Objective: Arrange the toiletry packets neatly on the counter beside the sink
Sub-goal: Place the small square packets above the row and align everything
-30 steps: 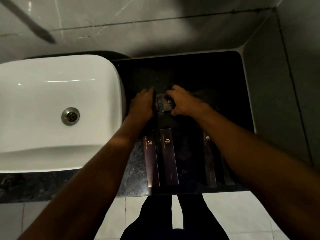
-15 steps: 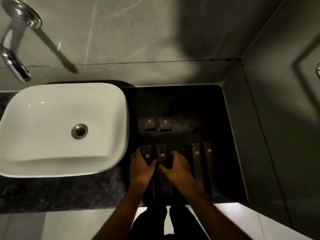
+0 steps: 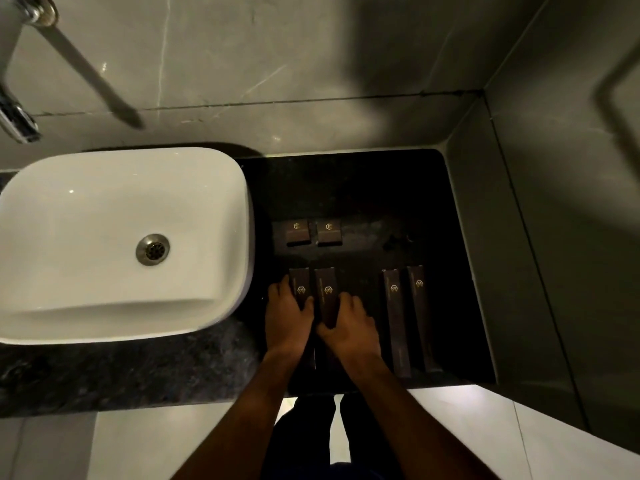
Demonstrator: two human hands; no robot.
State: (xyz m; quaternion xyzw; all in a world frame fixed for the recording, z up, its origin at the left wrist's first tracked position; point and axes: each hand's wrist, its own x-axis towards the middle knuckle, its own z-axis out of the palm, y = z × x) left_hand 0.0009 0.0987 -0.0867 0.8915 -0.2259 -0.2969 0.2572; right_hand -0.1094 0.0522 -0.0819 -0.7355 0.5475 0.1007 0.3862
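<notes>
Sink (image 3: 86,317): white, with nothing in it.
Long packets (image 3: 327,292): two side by side on the dark surface (image 3: 346,188).
Left hand (image 3: 287,315): fingers flat on the left one.
Right hand (image 3: 349,327): fingers holding the right one's side.
Hidden: the packets' near ends, under the hands.

I can read no words; each dark brown toiletry packet (image 3: 396,317) bears only a small gold hexagonal emblem (image 3: 393,289).

Both hands (image 3: 322,320) press two long packets (image 3: 325,296) on the counter (image 3: 346,188).
</notes>
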